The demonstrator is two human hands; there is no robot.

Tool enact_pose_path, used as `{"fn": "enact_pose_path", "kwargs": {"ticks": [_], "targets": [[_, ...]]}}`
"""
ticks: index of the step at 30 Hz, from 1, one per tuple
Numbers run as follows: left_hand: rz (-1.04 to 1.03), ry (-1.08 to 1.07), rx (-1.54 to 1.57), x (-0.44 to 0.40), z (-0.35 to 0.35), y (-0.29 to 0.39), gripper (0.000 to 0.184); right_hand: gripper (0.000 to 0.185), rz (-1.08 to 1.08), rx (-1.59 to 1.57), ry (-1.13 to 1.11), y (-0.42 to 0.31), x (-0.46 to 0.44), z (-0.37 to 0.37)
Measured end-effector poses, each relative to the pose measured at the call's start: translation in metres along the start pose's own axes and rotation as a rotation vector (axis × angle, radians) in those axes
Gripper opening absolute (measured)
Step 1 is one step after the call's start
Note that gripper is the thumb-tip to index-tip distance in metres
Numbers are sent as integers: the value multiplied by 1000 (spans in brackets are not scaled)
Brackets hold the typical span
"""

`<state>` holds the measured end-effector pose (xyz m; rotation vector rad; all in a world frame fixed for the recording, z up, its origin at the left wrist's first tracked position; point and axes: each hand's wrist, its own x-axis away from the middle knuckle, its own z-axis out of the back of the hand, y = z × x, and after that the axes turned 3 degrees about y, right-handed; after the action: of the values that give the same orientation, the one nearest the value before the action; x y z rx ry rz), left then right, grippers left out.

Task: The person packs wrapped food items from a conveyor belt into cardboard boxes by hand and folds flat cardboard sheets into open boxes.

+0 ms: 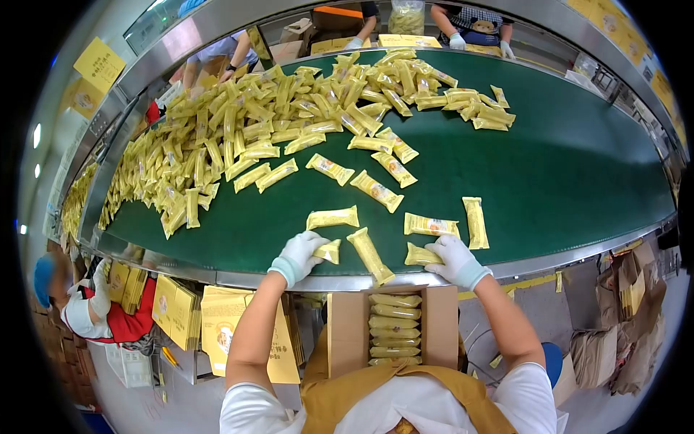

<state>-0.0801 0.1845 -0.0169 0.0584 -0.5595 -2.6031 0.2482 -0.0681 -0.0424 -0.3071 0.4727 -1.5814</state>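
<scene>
My left hand [296,257], in a white glove, is closed on the end of a yellow snack packet [330,252] at the near edge of the green belt [564,181]. My gloved right hand [455,262] grips a second yellow packet [419,254], its end covered by my fingers. Between the hands a loose packet [370,257] lies slanted on the belt. Others rest just beyond: one packet [332,218] above my left hand, one [431,225] above my right, and one [475,223] to its right. Below, an open carton [347,333] holds a column of several packets [395,325].
A big heap of packets [246,116] covers the belt's far left. Flat yellow cartons [217,318] stand at lower left, near a person in a red apron [130,311]. Gloved co-workers' hands [457,41] show across the belt. Brown bags [596,354] are at right.
</scene>
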Motion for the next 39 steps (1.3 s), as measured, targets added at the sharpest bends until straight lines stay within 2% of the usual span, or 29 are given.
{"fn": "enact_pose_path", "kwargs": {"ticks": [3,5,9,10,13,14,16,17,19,20,21,23,24,25,28,29,31,32,34,35,37,38,39], "targets": [[-374,86,106,-20,7,37,45,47,-18,-51,268,-12,-14,26],[-490,-63,81,-40,9,73,48,44,-61,20,351,-7,-35,31],[-645,-186,-248,-68,-28,85,46,36,-229,316,6,16,-60,5],[-610,-298,-283,-74,-24,85,47,39,-250,326,-52,17,-63,11],[-194,-403,-227,-66,14,92,47,43,-347,172,87,13,-54,35],[-128,-235,-154,-64,10,70,47,46,-450,197,136,2,-51,57],[13,-69,-309,-63,40,64,45,45,-674,312,163,11,-50,72],[43,32,-270,-67,38,46,48,46,-799,349,166,20,-48,71],[115,94,-298,-81,31,23,50,45,-891,362,113,32,-45,54],[174,7,-303,-89,20,16,50,45,-935,372,93,40,-46,46],[235,-79,-305,-96,11,13,51,45,-927,384,90,48,-48,42],[240,-67,-308,-94,14,21,50,46,-914,405,75,62,-47,32],[252,-87,-321,-95,18,26,49,33,-815,480,136,63,-43,26],[264,-107,-333,-94,19,28,49,31,-697,588,191,60,-36,17],[56,150,-361,-70,-11,17,57,25,-272,853,374,44,-19,0],[4,178,-353,-60,-15,19,70,44,-227,852,325,48,-12,-9],[-235,382,-518,-40,-35,14,85,72,-135,694,401,-4,1,19],[-241,322,-601,-32,-37,18,97,81,-159,686,408,0,4,13],[-6,73,-419,-34,-12,36,101,100,-205,672,422,10,5,4],[108,-51,-324,-39,1,41,103,102,-348,612,283,13,2,8],[66,-25,-308,-45,4,30,111,106,-623,483,2,14,-21,32],[1,21,-344,-46,-6,17,112,110,-658,476,-154,15,-35,43],[-64,70,-382,-48,-12,9,113,107,-621,405,-157,12,-46,47]]}}
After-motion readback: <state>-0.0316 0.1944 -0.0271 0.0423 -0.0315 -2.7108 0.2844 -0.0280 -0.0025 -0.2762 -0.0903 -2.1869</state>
